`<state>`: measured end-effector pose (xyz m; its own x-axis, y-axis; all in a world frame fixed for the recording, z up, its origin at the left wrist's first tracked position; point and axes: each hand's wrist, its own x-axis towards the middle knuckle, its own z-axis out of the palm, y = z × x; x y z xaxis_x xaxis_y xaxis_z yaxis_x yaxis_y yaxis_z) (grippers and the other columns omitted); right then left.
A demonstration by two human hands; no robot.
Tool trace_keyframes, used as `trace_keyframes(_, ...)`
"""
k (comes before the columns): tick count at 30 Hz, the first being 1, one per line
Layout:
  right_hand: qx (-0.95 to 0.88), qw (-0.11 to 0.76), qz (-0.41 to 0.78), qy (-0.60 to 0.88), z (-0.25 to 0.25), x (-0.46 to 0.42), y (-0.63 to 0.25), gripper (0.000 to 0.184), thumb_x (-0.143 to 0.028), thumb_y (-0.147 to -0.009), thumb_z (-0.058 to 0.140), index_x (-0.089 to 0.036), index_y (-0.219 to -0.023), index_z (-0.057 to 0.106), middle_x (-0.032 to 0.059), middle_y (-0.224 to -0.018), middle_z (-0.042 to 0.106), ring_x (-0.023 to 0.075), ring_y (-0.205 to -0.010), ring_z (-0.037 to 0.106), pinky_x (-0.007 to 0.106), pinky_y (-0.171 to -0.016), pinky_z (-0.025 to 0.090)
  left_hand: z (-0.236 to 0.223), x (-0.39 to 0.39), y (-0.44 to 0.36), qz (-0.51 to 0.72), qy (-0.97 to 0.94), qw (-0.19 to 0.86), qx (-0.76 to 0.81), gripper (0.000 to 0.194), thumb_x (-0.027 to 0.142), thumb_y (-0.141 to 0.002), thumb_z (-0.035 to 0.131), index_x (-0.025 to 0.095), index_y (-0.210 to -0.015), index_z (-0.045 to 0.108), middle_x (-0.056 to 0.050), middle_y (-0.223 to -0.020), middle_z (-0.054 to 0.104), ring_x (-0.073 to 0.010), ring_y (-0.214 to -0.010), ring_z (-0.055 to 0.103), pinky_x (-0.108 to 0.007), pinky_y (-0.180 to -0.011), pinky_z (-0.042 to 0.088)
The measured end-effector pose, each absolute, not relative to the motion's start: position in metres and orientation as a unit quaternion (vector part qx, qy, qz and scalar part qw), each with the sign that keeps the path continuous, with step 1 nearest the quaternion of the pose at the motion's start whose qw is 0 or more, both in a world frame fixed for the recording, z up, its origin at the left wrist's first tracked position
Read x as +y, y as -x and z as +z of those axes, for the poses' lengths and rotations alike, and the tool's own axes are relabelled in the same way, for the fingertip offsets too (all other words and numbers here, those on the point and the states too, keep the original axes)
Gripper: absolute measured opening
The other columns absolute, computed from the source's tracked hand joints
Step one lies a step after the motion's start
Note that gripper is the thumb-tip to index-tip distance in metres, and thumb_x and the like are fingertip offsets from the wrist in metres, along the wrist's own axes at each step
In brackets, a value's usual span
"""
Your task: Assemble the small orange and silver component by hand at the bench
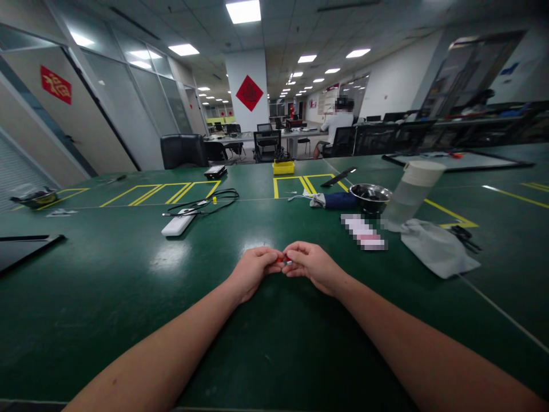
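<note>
My left hand point(254, 271) and my right hand point(316, 265) meet fingertip to fingertip, just above the green tabletop point(274, 343). Both are closed in a pinch. Between the left fingers shows a small orange-red piece point(280, 260). The right fingers grip a small red piece with a white or grey end point(289, 262). Fingers cover most of both, so I cannot tell their kind or whether they are joined.
To the left lie a white power bank point(178, 223) and black cables point(218, 200). On the right are a pixelated pink-white item point(364, 232), a steel bowl point(371, 197), a tilted-looking clear bottle point(407, 197) and a grey pouch point(437, 249). A yellow box point(283, 167) stands farther back.
</note>
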<state>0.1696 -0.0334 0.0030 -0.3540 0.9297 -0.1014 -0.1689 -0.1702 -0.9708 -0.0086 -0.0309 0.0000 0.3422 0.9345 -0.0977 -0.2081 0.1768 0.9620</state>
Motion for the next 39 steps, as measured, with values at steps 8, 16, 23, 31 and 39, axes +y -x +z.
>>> trace_keyframes(8,-0.46,0.422,0.683,0.379,0.0041,-0.0321,-0.169,0.011,-0.018,-0.081,0.057,-0.015,-0.091,0.058,0.0073,-0.078,0.069,0.0158,-0.07,0.069,0.027,-0.065,0.056,-0.001,-0.0314,0.0084,0.427,-0.481,0.667,0.376,0.02,0.025,-0.077,0.067,0.01,-0.09,0.069,-0.011,-0.089,0.069,-0.0144,-0.078,0.065,-0.026,-0.08,0.051)
trace_keyframes(16,-0.5,0.417,0.643,0.403,0.0011,-0.0325,-0.1689,0.018,-0.019,-0.075,0.067,-0.015,-0.089,0.058,0.0046,-0.081,0.067,0.0136,-0.064,0.067,0.025,-0.061,0.056,-0.0008,-0.0324,0.0071,0.418,-0.499,0.651,0.39,0.015,0.017,-0.076,0.065,0.011,-0.09,0.066,-0.006,-0.076,0.067,-0.0108,-0.069,0.063,-0.021,-0.069,0.05)
trace_keyframes(23,-0.484,0.419,0.651,0.408,0.002,-0.0318,-0.1683,0.015,-0.021,-0.078,0.063,-0.015,-0.09,0.058,0.0055,-0.077,0.067,0.0145,-0.065,0.068,0.026,-0.063,0.056,0.0002,-0.032,0.0076,0.421,-0.501,0.646,0.392,0.015,0.02,-0.075,0.066,0.012,-0.089,0.067,-0.007,-0.084,0.07,-0.0139,-0.076,0.066,-0.025,-0.077,0.051)
trace_keyframes(31,-0.574,0.436,0.57,0.394,0.0003,-0.0315,-0.1697,0.02,-0.01,-0.069,0.064,-0.015,-0.087,0.06,0.0037,-0.078,0.069,0.0148,-0.075,0.067,0.027,-0.074,0.051,0.0007,-0.0284,0.0079,0.427,-0.615,0.54,0.385,0.02,0.014,-0.075,0.063,0.014,-0.096,0.062,-0.006,-0.09,0.071,-0.0146,-0.082,0.067,-0.026,-0.079,0.05)
trace_keyframes(39,-0.612,0.437,0.54,0.377,-0.0005,-0.0311,-0.1703,0.018,-0.015,-0.069,0.067,-0.015,-0.086,0.061,0.0038,-0.084,0.068,0.0168,-0.082,0.066,0.029,-0.075,0.048,0.002,-0.0298,0.0084,0.417,-0.63,0.521,0.398,0.021,0.011,-0.074,0.062,0.015,-0.094,0.063,-0.004,-0.086,0.07,-0.0125,-0.077,0.065,-0.023,-0.074,0.048)
